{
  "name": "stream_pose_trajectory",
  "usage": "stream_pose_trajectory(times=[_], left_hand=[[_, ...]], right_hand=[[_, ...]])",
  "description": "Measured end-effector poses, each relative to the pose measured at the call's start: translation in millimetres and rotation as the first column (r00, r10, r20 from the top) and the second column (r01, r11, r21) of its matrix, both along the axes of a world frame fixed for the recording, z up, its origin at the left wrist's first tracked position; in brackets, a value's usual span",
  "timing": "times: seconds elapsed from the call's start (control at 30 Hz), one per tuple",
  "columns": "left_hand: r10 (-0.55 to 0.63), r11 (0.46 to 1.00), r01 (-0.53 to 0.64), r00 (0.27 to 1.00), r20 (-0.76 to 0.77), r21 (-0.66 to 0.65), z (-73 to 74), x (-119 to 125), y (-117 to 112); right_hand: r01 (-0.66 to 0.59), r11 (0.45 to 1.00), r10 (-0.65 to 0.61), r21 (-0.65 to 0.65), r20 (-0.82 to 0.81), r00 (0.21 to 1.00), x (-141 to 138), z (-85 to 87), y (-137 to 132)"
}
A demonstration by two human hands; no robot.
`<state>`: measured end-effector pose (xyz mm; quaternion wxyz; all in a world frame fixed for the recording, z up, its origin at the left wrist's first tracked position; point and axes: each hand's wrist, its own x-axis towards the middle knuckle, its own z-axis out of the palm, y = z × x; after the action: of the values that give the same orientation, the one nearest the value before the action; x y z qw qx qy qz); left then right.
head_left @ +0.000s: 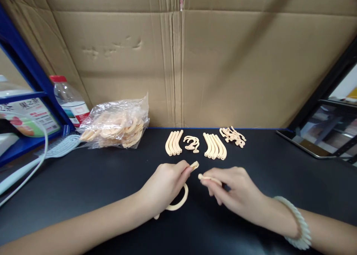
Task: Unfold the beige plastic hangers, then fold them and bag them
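My left hand [169,178] is closed in a pinch on a beige curved plastic piece [194,165], whose slotted-looking end sticks out past the fingertips. Below that hand a beige ring-shaped piece [184,201] shows, partly covered by it; whether it joins the held piece I cannot tell. Between thumb and fingers, my right hand [234,188] grips a small beige plastic piece [209,178] with a rounded tip pointing left. The two held ends face each other with a small gap. On the black table [139,232], both hands work in front of the sorted parts.
Behind the hands lie a left row of curved strips [174,142], small hooked pieces [192,143], a right row of curved strips [214,146] and a small-part pile [232,136]. Farther left are a clear bag [119,123] of beige parts, a bottle [69,102] and a hairbrush [63,146].
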<state>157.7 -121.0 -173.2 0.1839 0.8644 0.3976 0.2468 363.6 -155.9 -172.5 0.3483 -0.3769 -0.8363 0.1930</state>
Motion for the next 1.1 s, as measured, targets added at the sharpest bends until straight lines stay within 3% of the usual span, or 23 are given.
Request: stream_pose_trajectory(times=[0.1,0.2,0.27,0.33,0.43,0.6,0.77,0.87,0.97,1.03,1.1], left_hand=[[0.102,0.963,-0.051,0.977,0.186,-0.264,2.3,0,4],[0.251,0.820,0.012,0.891,0.378,-0.572,1.0,-2,11],[0.330,0.745,0.091,0.811,0.483,-0.661,0.3,-4,17],[0.390,0.701,0.148,0.739,0.549,-0.698,0.7,-6,21],[0.452,0.651,0.224,0.653,0.608,-0.725,1.4,-10,25],[0.490,0.632,0.300,0.560,0.668,-0.714,-1.4,-14,27],[0.515,0.621,0.328,0.513,0.686,-0.712,-1.8,-14,25],[0.540,0.621,0.329,0.478,0.692,-0.712,-1.2,-13,25],[0.555,0.624,0.336,0.446,0.703,-0.705,-1.3,-11,24],[0.550,0.625,0.347,0.440,0.710,-0.699,-1.7,-11,23],[0.537,0.630,0.365,0.433,0.724,-0.685,-2.0,-10,21]], right_hand=[[0.125,0.984,-0.112,0.124,-0.109,0.988,15,17.3,11],[0.298,0.920,-0.251,0.254,-0.204,0.946,43,31.3,31],[0.406,0.870,-0.338,0.281,-0.259,0.905,65,33.8,48],[0.455,0.811,-0.394,0.368,-0.232,0.889,87,29.9,65],[0.398,0.761,-0.431,0.512,-0.059,0.900,112,15.3,88],[0.349,0.802,-0.474,0.484,0.160,0.866,130,-10.0,111],[0.350,0.819,-0.481,0.455,0.212,0.851,141,-17.8,120],[0.368,0.809,-0.498,0.458,0.202,0.844,139,-15.8,119],[0.345,0.800,-0.462,0.492,0.137,0.876,113,-9.8,101],[0.230,0.811,-0.306,0.537,0.054,0.951,83,-5.0,79],[0.022,0.825,-0.110,0.565,0.123,0.986,50,-1.5,53]])
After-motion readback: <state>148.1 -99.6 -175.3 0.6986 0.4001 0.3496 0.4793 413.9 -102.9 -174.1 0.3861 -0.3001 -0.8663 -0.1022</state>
